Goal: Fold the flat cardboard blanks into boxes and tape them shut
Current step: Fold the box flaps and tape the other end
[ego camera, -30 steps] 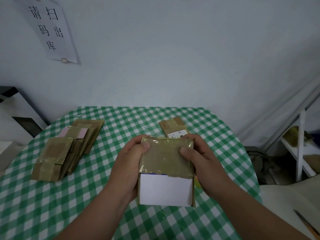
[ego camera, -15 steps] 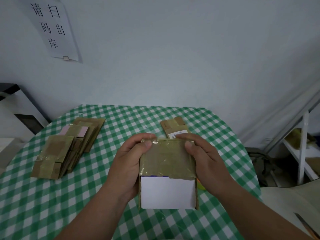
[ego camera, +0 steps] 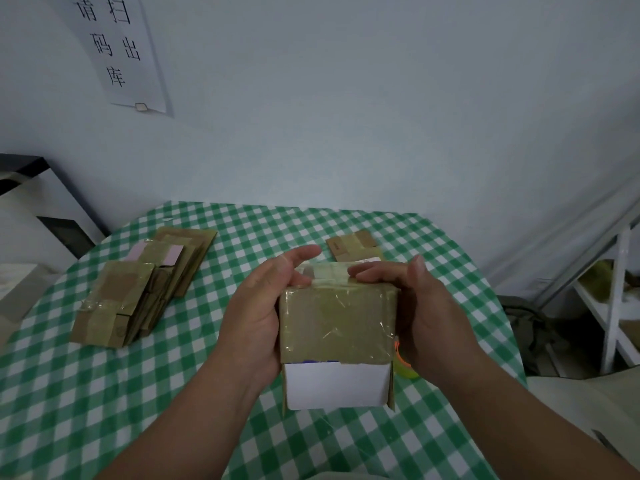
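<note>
Two hands show, the left hand (ego camera: 256,317) and the right hand (ego camera: 426,317), with one folded box (ego camera: 337,327) between them. One stack of flat blanks (ego camera: 145,285) lies at the left, its count unclear, and one single blank (ego camera: 353,247) farther back. One paper sign (ego camera: 119,50) hangs on the wall

A small brown cardboard box (ego camera: 337,323), its top face covered in shiny clear tape and its near side showing a white panel, is held upright above the green-and-white checked tablecloth between two hands, with a taped flap at its far edge. To the left lies a fanned stack of flat brown cardboard blanks (ego camera: 138,289), patched with tape and with a pink label on one. A single flat brown blank (ego camera: 353,249) lies just beyond the box.
</note>
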